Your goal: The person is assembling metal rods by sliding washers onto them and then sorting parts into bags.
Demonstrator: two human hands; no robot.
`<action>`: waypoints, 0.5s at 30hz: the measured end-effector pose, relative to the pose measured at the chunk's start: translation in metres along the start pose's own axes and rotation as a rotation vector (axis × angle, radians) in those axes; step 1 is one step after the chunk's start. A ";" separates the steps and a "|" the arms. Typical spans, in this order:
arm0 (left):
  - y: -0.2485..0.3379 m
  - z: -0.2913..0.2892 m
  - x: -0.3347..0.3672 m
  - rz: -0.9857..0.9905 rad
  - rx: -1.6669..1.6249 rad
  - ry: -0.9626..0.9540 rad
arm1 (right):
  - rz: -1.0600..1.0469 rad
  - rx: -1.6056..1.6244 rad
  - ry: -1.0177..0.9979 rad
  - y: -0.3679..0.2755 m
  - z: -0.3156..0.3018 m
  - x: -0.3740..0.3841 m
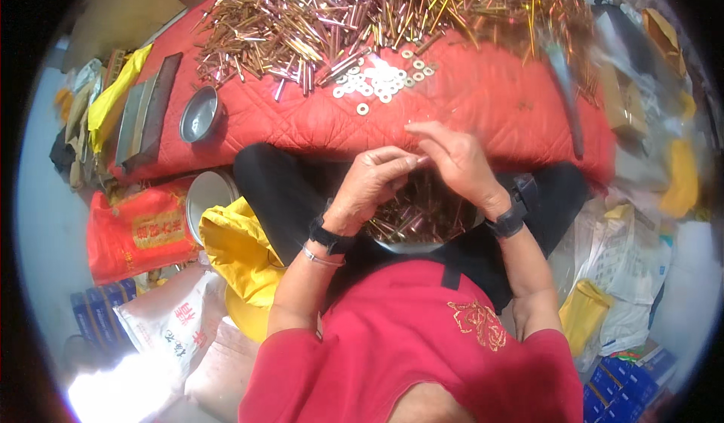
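My left hand (379,176) is closed in a pinch, and its fingertips meet those of my right hand (457,163) above my lap. Whatever small thing sits between them is too small to make out. My right hand has its thumb and a finger pinched in, while another finger stretches out to the left. Below both hands, a round container (411,247) between my legs holds many thin metal rods (415,216). Just beyond my hands, pale flat washers (381,81) lie in a loose cluster on a red quilted cloth (302,130).
A large heap of yellowish and pinkish metal rods (332,23) covers the cloth's far side. At its left are a metal bowl (200,114) and a metal bar (151,114). Red bag (139,231) and yellow cloth (245,246) lie left; plastic bags (622,261) lie right.
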State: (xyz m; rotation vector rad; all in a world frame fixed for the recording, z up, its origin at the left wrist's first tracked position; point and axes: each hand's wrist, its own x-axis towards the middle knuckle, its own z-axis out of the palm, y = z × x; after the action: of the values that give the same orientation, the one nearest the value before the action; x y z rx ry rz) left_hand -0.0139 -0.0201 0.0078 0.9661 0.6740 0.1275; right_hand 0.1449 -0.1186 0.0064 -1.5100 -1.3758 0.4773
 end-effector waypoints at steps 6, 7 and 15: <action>-0.001 -0.008 0.004 0.007 0.009 0.009 | -0.120 -0.190 0.033 -0.005 0.004 0.000; -0.001 -0.006 0.004 0.000 0.028 0.024 | -0.097 -0.132 -0.004 -0.001 0.002 0.000; 0.005 -0.049 0.035 0.760 0.897 0.218 | -0.074 -0.127 -0.064 0.032 -0.032 -0.007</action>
State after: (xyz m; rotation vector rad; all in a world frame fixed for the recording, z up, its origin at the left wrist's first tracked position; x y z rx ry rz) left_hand -0.0136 0.0318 -0.0239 2.0721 0.5220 0.6434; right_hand 0.1849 -0.1332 -0.0093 -1.5510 -1.5315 0.4015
